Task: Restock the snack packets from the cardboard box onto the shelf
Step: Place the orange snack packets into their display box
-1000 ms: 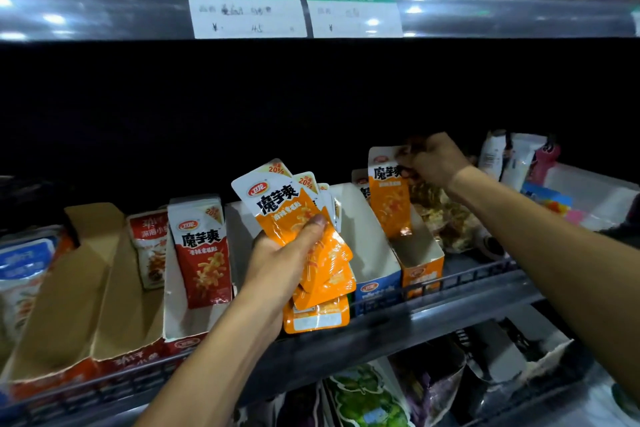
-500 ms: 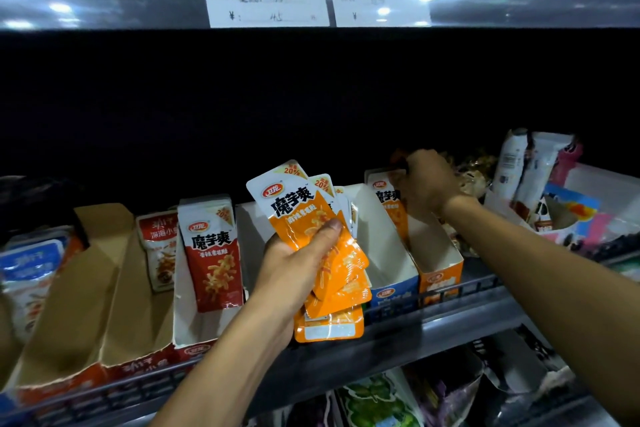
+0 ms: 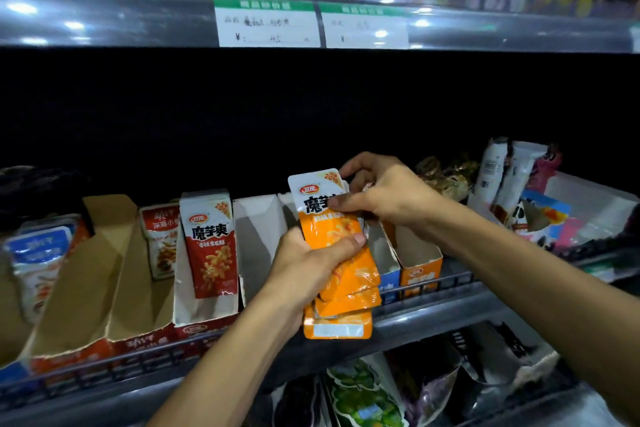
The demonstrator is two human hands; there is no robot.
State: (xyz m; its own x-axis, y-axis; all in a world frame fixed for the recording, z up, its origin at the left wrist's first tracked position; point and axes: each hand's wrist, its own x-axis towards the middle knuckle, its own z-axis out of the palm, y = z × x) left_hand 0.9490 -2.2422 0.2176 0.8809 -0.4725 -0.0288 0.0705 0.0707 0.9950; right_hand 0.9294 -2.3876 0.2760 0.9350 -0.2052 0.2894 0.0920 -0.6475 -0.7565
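My left hand point(image 3: 308, 267) grips a stack of several orange snack packets point(image 3: 341, 274) in front of the shelf point(image 3: 433, 319), thumb across their front. My right hand point(image 3: 384, 192) pinches the top edge of the front packet in that stack. Behind the hands stand an orange display box point(image 3: 420, 262) and a blue-fronted one point(image 3: 388, 265), both open-topped. No packet shows inside the orange box from here; my hands hide part of it.
A red packet point(image 3: 211, 243) stands in a red-fronted box, with another red packet point(image 3: 162, 243) and brown cardboard trays point(image 3: 86, 274) to its left. Blue packets point(image 3: 36, 263) sit far left. Mixed bags point(image 3: 519, 184) lie at right. Price tags point(image 3: 266, 24) hang on the shelf above.
My right hand left the orange box at right and came back to the stack, now pinching its front packet. The left hand brought the stack rightward, nearer the boxes.
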